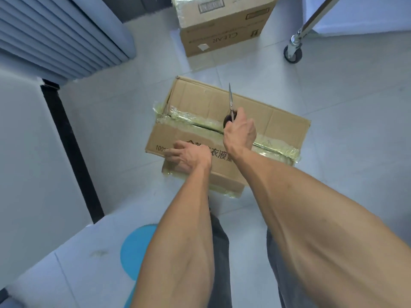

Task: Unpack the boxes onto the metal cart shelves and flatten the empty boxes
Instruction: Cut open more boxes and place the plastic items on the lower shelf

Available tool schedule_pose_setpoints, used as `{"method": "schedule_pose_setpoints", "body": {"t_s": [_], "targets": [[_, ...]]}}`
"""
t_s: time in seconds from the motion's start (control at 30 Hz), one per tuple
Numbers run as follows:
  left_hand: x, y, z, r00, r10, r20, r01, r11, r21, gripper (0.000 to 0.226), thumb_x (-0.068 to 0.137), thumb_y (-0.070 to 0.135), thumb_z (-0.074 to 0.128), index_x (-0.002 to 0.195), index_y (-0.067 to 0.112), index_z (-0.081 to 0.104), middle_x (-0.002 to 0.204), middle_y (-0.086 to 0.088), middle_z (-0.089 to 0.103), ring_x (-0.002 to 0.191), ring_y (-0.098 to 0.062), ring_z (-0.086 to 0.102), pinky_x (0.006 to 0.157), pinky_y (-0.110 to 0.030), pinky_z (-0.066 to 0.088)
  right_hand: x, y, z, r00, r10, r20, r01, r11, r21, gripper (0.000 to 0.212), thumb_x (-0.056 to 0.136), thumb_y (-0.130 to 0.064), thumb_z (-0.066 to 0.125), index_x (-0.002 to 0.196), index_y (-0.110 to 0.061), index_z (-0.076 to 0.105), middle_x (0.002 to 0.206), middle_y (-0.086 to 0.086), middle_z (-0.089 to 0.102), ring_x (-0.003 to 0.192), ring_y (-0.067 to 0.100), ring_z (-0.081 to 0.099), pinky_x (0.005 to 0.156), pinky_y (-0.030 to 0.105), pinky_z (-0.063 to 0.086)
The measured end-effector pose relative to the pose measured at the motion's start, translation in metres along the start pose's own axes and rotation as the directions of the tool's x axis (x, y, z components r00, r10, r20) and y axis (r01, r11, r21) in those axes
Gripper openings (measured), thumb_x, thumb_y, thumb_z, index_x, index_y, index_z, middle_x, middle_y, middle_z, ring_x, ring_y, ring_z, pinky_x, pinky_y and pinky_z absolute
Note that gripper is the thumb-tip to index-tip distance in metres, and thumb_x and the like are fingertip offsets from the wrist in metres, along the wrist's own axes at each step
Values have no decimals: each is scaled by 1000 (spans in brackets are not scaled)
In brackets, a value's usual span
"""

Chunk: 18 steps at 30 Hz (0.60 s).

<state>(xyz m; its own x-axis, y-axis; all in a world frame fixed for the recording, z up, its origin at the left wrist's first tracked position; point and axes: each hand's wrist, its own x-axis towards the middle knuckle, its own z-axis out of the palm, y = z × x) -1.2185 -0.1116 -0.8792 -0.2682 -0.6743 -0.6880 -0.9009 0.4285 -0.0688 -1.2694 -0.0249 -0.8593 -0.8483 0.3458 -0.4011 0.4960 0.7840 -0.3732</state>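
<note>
The head view looks down on two cardboard boxes, one pair of scissors, two hands and one cart wheel. The near box (224,130) sits on the pale tiled floor (333,130) in the middle of the picture, its top flaps closed and a strip of yellowish tape (193,123) running along the centre seam and down its ends. The left hand (189,155) rests on the near front edge of that box, fingers spread and bent over the corner, covering part of the printed lettering. The right hand (240,131) is above the seam of the same box, fingers curled round the dark handles of the scissors (230,101), whose blades point up and away; whether the blades are parted I cannot tell. Beyond the near box stands the second box (222,27), also taped, its top cut off by the frame edge. To the right of the near box and further back, a metal cart leg (311,21) ends in one caster wheel (293,52); the shelves are out of view. A blue round shape (138,252) on the floor nearer the camera is partly hidden by the left forearm.
</note>
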Motion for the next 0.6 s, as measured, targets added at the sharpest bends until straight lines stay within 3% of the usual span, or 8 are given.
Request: {"method": "schedule_pose_setpoints", "body": {"t_s": [0.1,0.23,0.33,0.43,0.57,0.6], "targets": [[4,6,-5,999,-2,-39,2,1000,-4,83,89,33,56,154,7,12,159,-30,3,142,-43,24,103,-50,37,14,-12,-4,991,-112,72,117,991,-70,14,98,-13,44,105,-14,56,86,15,66,80,34,61,73,43,50],[4,25,-19,994,-81,-73,76,994,-76,73,88,27,55,149,7,21,152,-28,21,132,-42,36,103,-50,40,40,-18,-18,962,-213,173,237,962,-135,12,97,-8,47,101,-16,56,78,11,64,75,32,63,65,40,52],[2,41,-23,983,-167,-77,153,975,-163,65,92,26,56,146,6,25,145,-25,29,122,-39,47,91,-45,42,61,-19,-31,919,-318,233,355,924,-142,15,94,-5,51,101,-17,56,63,2,47,68,29,60,57,35,46],[-5,60,-20,968,-250,-33,232,933,-274,60,91,16,60,143,7,30,146,-26,29,120,-37,49,82,-39,42,88,-18,-44,845,-439,305,501,850,-165,20,93,0,50,104,-16,56,67,4,50,68,29,59,58,37,49],[-33,71,-2,949,-313,17,299,888,-349,61,89,21,64,139,8,32,139,-26,37,77,-21,50,57,-26,33,110,-18,-61,797,-494,349,586,772,-246,27,94,-3,47,114,-17,58,73,4,48,68,29,48,63,34,37],[-40,68,5,942,-333,42,326,880,-345,63,89,26,64,139,8,30,137,-27,38,79,-23,50,59,-27,36,111,-16,-62,807,-477,348,571,781,-253,29,94,-4,46,116,-18,57,74,4,49,69,29,48,65,33,37]]}}
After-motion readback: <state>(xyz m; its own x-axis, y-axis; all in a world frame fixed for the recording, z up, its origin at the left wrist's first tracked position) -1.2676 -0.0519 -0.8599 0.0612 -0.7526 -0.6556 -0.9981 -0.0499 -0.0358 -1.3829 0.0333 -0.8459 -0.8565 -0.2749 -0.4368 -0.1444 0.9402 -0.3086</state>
